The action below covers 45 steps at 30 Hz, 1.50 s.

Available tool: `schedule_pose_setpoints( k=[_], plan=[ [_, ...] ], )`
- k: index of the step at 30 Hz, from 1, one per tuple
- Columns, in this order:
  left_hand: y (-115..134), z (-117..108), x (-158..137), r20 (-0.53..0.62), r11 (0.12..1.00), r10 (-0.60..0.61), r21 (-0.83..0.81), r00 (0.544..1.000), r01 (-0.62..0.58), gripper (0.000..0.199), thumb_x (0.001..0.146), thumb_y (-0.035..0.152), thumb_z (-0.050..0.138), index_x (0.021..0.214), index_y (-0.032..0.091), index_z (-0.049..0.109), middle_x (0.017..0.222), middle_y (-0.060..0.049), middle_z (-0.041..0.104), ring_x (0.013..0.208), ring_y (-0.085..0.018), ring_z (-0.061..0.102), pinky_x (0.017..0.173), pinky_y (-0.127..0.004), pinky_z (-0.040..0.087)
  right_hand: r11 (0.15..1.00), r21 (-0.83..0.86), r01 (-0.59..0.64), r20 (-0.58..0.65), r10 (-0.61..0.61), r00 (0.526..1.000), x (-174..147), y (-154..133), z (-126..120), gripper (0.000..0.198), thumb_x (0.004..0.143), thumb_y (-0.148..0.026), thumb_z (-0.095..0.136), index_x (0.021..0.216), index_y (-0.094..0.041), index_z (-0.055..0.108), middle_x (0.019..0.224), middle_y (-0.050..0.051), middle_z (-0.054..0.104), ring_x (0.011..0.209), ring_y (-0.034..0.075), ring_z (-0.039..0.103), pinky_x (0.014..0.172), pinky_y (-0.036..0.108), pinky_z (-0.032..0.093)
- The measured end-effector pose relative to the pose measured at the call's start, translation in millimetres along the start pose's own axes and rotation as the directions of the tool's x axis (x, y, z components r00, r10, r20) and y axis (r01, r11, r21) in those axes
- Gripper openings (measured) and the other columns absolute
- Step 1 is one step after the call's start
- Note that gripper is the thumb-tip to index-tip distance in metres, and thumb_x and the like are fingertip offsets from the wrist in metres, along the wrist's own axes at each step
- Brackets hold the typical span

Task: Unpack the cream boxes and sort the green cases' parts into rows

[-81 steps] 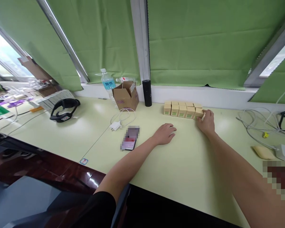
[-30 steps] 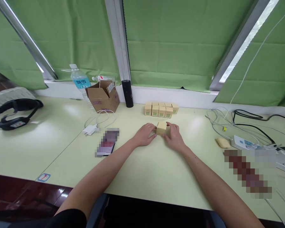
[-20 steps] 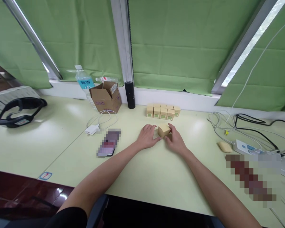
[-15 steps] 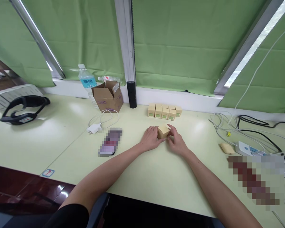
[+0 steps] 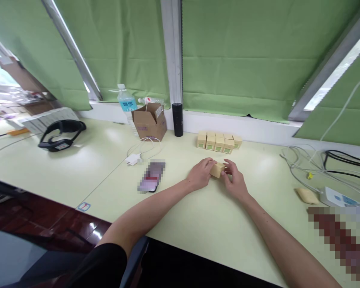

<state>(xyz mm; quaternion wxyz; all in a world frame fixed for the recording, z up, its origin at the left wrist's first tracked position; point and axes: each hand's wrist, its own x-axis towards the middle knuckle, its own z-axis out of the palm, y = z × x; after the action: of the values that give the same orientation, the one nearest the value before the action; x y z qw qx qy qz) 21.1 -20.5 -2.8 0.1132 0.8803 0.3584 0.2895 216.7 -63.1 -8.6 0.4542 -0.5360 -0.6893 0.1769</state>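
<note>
Box (image 5: 217, 169): has come from the right end of the row (image 5: 219, 144), where the right hand (image 5: 236, 182) had it at first, to a spot in front of the row, between both hands.
Left forearm (image 5: 165, 199): passes near the phone (image 5: 151, 176); an outward swing of the elbow could nudge that phone along the table (image 5: 204, 232).
Right hand: thumb and fingers curved and parted at the box's right end; whether they press on it, I cannot tell. A light touch there could let the box slew under a push from the other side.
Left hand (image 5: 200, 174): narrow, holding the box's left end, fingers over the top. Squeezing too hard could dent it, as it looks like thin card.
Charger (image 5: 133, 159): beyond the phone, cable looped toward the carton (image 5: 151, 126); a snagged loop could drag it.
Row: packed closely, its right rear box jutting out; a careless reach could knock it askew.
Flask (image 5: 177, 120): upright and slim beside the carton, so likely to topple if struck.
</note>
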Motion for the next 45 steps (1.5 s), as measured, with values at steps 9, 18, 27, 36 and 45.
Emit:
schedule_pose_setpoints(
  k=[9,18,27,36,45],
  plan=[
    [-5,5,1,0.024,0.998,0.056,0.021,0.998,-0.057,0.056,0.086,0.008,0.057,0.138,0.021,0.041,0.143,-0.016,0.048,0.128,-0.03,0.055,0.099,-0.044,0.055,1.0,-0.015,-0.008,-0.01,0.008,1.0,-3,-7,1,0.056,0.09,-0.04,0.054,0.143,-0.026,0.04,0.131,0.015,0.062,0.091,0.027,0.07,0.083,0.047,0.06],
    [-5,3,2,0.059,0.984,0.103,0.141,0.993,-0.111,0.05,0.089,0.009,0.053,0.137,0.019,0.043,0.142,-0.018,0.048,0.124,-0.028,0.057,0.097,-0.04,0.053,0.999,-0.041,0.01,0.019,-0.01,1.0,-5,-8,1,0.063,0.086,-0.03,0.055,0.146,-0.026,0.036,0.13,0.014,0.054,0.093,0.028,0.068,0.087,0.051,0.059],
    [0,0,1,-0.045,0.921,0.269,0.304,0.962,-0.244,0.044,0.098,0.031,0.056,0.139,0.017,0.046,0.134,-0.016,0.058,0.127,-0.032,0.051,0.099,-0.045,0.047,0.999,-0.032,0.017,-0.013,-0.017,1.0,-6,-10,7,0.062,0.087,-0.026,0.054,0.146,-0.024,0.036,0.136,0.016,0.051,0.096,0.027,0.068,0.086,0.049,0.059],
    [-1,2,2,-0.061,0.934,0.244,0.284,0.968,-0.217,0.037,0.096,0.021,0.056,0.132,0.019,0.051,0.132,-0.012,0.06,0.123,-0.03,0.054,0.096,-0.044,0.049,0.998,-0.059,-0.014,-0.097,0.008,0.995,-3,-9,6,0.063,0.08,-0.021,0.055,0.141,-0.024,0.04,0.14,0.016,0.049,0.094,0.026,0.067,0.083,0.046,0.059],
    [2,-5,2,-0.076,0.981,0.112,0.167,0.991,-0.098,0.053,0.085,0.018,0.069,0.132,0.018,0.044,0.134,-0.014,0.059,0.125,-0.031,0.052,0.1,-0.045,0.049,0.989,0.118,-0.087,-0.197,0.109,0.974,5,14,-2,0.057,0.088,-0.028,0.053,0.142,-0.027,0.036,0.134,0.014,0.06,0.079,0.019,0.067,0.066,0.034,0.056]
  ],
)
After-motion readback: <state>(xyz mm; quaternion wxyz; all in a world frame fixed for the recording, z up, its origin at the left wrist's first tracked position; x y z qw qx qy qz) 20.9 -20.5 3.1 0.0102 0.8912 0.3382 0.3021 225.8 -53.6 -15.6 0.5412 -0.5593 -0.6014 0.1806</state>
